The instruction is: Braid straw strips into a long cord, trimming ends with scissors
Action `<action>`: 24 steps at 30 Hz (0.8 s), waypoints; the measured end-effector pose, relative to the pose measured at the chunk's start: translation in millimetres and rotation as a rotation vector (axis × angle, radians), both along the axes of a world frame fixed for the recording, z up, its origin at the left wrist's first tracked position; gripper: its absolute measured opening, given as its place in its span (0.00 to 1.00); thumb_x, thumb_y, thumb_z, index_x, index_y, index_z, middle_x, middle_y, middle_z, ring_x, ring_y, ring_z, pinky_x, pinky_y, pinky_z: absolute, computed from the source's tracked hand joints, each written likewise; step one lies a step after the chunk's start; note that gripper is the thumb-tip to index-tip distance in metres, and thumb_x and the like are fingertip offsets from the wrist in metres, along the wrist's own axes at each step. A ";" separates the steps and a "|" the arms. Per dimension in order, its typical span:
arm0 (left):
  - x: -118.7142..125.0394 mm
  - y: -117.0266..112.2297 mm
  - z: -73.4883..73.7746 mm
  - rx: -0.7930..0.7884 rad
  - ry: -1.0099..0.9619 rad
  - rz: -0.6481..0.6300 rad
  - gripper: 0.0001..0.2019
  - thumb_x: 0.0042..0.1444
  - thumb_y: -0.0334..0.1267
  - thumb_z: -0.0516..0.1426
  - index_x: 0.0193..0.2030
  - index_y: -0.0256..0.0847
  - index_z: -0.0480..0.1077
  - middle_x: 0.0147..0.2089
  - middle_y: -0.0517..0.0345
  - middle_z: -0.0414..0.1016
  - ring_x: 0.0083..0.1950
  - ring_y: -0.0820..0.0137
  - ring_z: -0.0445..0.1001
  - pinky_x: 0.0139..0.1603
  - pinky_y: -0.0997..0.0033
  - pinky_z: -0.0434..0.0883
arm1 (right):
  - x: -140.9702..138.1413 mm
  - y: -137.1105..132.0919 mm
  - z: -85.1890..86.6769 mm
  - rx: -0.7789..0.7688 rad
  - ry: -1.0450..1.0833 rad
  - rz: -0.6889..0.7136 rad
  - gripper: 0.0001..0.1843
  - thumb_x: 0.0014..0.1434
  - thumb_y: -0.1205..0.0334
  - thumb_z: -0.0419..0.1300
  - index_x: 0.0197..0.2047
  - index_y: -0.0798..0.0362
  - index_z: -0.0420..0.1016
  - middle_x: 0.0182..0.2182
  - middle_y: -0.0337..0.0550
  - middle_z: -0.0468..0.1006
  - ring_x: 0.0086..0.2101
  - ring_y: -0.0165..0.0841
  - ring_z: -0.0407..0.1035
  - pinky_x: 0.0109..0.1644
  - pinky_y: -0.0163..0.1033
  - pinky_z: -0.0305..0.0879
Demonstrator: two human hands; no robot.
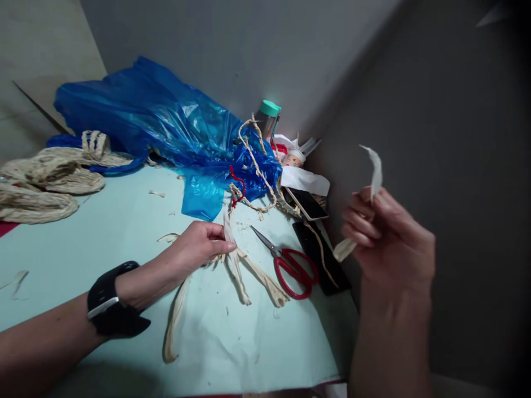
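Observation:
My left hand [205,241], a black watch on its wrist, pinches a bunch of pale dried husk strips [237,279] between thumb and fingers. Their loose ends fan out over the table toward me. From the pinch a thin braided cord [253,155] runs away and loops over the blue plastic, with a red tie [238,182] near the join. Raised at the right, my right hand [390,237] is closed on a single husk strip [376,166], whose ends stick out above and below the fingers. Red-handled scissors [294,271] lie between the hands.
A large blue plastic bag [157,110] covers the table's back. Braided husk coils [45,177] lie at far left. A phone [307,203], a black flat object [327,271] and a bottle with a green lid [269,110] stand or lie toward the right wall.

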State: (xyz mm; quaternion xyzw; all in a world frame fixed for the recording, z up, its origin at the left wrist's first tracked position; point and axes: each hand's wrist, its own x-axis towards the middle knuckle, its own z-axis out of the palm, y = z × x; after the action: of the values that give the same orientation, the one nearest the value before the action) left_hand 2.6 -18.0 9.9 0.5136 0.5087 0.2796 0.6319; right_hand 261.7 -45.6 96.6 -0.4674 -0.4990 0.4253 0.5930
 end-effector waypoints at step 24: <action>0.1 -3.2 4.6 0.053 -0.176 0.033 0.09 0.50 0.42 0.61 0.30 0.37 0.77 0.20 0.65 0.65 0.21 0.79 0.50 0.23 0.72 0.45 | -90.2 16.6 -70.1 -0.079 -0.394 0.159 0.11 0.60 0.55 0.61 0.32 0.54 0.77 0.29 0.41 0.75 0.30 0.31 0.65 0.34 0.35 0.59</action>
State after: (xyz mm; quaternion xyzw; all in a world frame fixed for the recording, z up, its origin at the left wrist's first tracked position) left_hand 2.7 -21.3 14.5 0.4951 0.4519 0.3477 0.6556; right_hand 171.4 -29.0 26.5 -0.5234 -0.6236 0.3903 0.4299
